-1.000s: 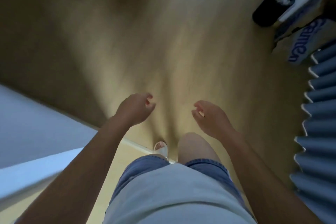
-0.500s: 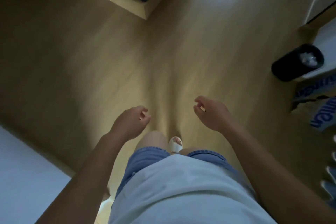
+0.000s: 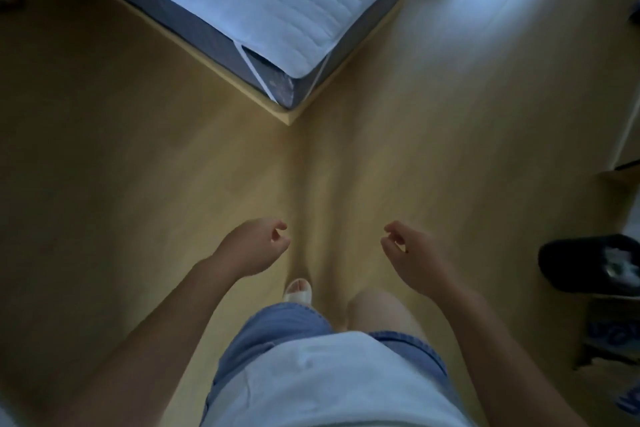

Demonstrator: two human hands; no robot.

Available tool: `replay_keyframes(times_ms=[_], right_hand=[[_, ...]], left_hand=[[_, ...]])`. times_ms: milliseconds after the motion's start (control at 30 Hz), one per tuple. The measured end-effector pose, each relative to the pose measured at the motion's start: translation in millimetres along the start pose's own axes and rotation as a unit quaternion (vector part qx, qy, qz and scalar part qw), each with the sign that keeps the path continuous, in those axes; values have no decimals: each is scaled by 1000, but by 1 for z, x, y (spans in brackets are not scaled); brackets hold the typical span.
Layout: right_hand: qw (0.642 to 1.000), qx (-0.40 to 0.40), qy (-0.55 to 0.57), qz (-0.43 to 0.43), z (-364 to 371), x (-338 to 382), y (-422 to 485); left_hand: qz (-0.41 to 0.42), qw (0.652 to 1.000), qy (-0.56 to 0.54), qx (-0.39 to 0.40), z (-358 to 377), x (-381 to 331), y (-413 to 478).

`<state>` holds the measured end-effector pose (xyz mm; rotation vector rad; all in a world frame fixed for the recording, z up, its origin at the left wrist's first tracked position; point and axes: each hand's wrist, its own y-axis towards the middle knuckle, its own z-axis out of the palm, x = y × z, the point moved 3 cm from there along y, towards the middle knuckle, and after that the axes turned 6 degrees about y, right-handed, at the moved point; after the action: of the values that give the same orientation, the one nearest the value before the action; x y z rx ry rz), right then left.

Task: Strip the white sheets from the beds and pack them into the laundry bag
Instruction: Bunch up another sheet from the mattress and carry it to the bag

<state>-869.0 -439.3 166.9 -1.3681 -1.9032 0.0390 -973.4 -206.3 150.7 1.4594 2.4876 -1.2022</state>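
A bed corner fills the top of the head view: a white quilted cover [image 3: 277, 0] lies over a dark grey mattress [image 3: 277, 87], held by white elastic straps at the corner, on a light wooden base [image 3: 291, 118]. My left hand [image 3: 252, 246] and my right hand [image 3: 412, 253] hang in front of me over the wooden floor, well short of the bed. Both have loosely curled fingers and hold nothing. No laundry bag is in view.
A black bin [image 3: 588, 267] with white scraps inside stands at the right edge, with a cardboard box [image 3: 613, 333] below it. Furniture edges show at the far right. Open wooden floor [image 3: 138, 184] lies between me and the bed. One sandalled foot [image 3: 299, 289] steps forward.
I have walked forward: the bed corner has come from the top edge far into view, and the bin and box have slid down the right side. Both hands stay empty.
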Motion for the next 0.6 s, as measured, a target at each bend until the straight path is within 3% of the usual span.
replay_keyframes(times_ms=[100, 267, 600], right_hand=[[1000, 22, -14, -7, -30, 17, 67], [996, 43, 0, -72, -85, 28, 188], [981, 91, -123, -121, -239, 47, 412]], left_hand=[[23, 999, 49, -7, -52, -41, 74], [27, 999, 7, -43, -104, -109, 182], [-69, 993, -95, -28, -169, -197, 333]])
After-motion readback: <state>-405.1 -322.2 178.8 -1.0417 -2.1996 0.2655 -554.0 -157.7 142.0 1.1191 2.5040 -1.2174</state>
